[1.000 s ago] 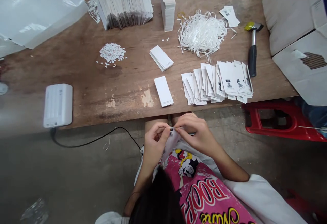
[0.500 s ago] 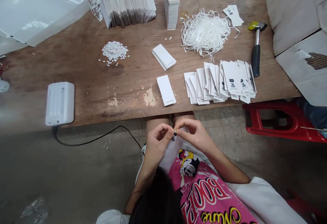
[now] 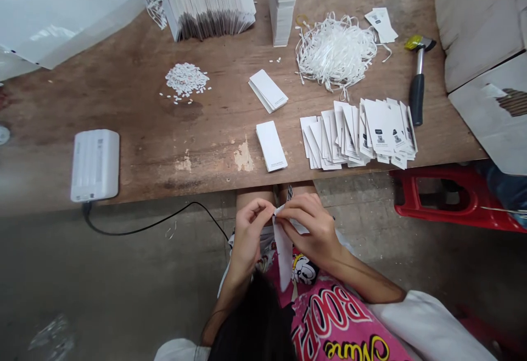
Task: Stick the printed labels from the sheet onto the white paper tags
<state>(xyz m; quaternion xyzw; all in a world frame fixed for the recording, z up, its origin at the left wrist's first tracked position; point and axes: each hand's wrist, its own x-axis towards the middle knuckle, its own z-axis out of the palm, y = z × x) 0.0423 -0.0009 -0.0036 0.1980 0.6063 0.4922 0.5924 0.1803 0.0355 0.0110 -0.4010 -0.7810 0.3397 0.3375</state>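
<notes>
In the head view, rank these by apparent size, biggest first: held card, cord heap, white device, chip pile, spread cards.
1. Spread cards
2. Cord heap
3. White device
4. Chip pile and held card: too alike to rank, the card being turned partly edge-on.

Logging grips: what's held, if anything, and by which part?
A card, pinched by the left hand and right hand near the far end of its white part.

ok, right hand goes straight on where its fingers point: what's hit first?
Probably the left hand, at its fingertips, just past the white piece the right hand holds; depth is unclear.
</notes>
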